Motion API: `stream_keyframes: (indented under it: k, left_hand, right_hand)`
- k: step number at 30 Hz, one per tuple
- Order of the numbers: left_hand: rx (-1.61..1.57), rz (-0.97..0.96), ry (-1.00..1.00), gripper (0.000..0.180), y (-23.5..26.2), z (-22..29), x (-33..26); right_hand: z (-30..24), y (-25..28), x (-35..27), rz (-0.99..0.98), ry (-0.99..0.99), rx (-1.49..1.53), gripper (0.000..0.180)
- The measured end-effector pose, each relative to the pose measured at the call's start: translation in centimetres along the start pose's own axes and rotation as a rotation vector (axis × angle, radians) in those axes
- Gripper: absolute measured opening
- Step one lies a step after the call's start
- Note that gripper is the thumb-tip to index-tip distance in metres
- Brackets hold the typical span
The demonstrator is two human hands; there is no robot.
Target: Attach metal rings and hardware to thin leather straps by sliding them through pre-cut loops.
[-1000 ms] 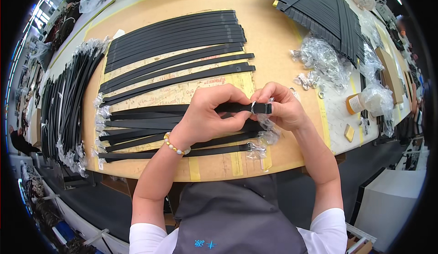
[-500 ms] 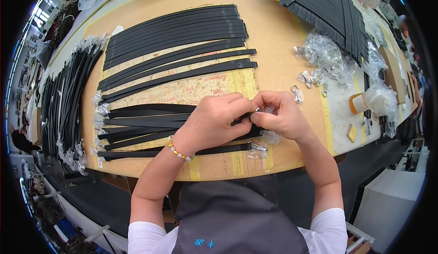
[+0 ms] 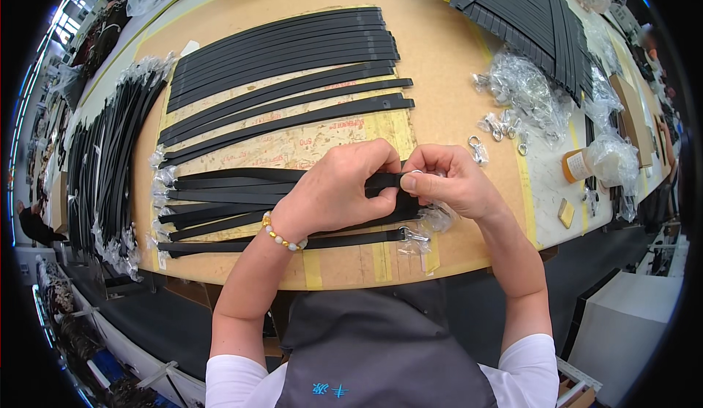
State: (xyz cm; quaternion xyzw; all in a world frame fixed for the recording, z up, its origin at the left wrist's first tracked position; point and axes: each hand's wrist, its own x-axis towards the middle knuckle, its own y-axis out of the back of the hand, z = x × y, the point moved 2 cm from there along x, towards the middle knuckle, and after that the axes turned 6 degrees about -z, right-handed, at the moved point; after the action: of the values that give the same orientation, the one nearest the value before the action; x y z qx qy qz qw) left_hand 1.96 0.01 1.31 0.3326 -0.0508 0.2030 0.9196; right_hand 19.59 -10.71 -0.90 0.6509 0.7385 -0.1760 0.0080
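Over the near rows of black straps, my two hands meet at the end of one black strap [image 3: 384,180]. My left hand [image 3: 333,188], with a beaded bracelet at the wrist, curls around this strap, index finger above and thumb below. My right hand [image 3: 458,182] pinches the strap's tip between thumb and forefinger. A bit of shiny metal shows at that pinch, mostly hidden by the fingers. Clear plastic wrap [image 3: 439,217] pokes out beneath my right hand. Closer to me lies another strap [image 3: 351,241] with a plastic-wrapped metal snap hook [image 3: 414,238] at its end.
Flat black straps [image 3: 285,53] lie in rows on the board. Bundled straps [image 3: 110,151] hang over the left edge. To the right are loose metal hooks [image 3: 499,126], crumpled plastic bags [image 3: 527,89], an orange-brown jar [image 3: 576,165], a yellow block [image 3: 566,213] and a large strap pile [image 3: 512,12].
My left fingers have spread apart from the pinch, uncovering more of the strap between my hands. My right hand keeps its pinch in nearly the same place.
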Motion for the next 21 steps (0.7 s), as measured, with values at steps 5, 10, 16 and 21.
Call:
stream_keyframes:
  k: [5, 10, 16, 21]
  left_hand:
    - [-0.010, 0.013, -0.012, 0.023, -0.06, -0.10, 0.01]
    - [-0.022, 0.016, -0.009, 0.023, -0.21, -0.40, 0.00]
    - [-0.009, 0.013, -0.006, 0.022, -0.26, -0.36, 0.14]
    - [0.001, 0.013, -0.009, 0.021, -0.33, -0.35, 0.10]
  right_hand:
    - [0.12, 0.00, 0.06, -0.009, 0.008, 0.007, 0.021]
    - [-0.08, -0.10, 0.08, 0.002, 0.002, -0.019, 0.020]
    - [-0.16, -0.21, 0.24, 0.017, 0.018, -0.055, 0.018]
    - [0.03, -0.04, 0.35, 0.009, 0.036, -0.077, 0.015]
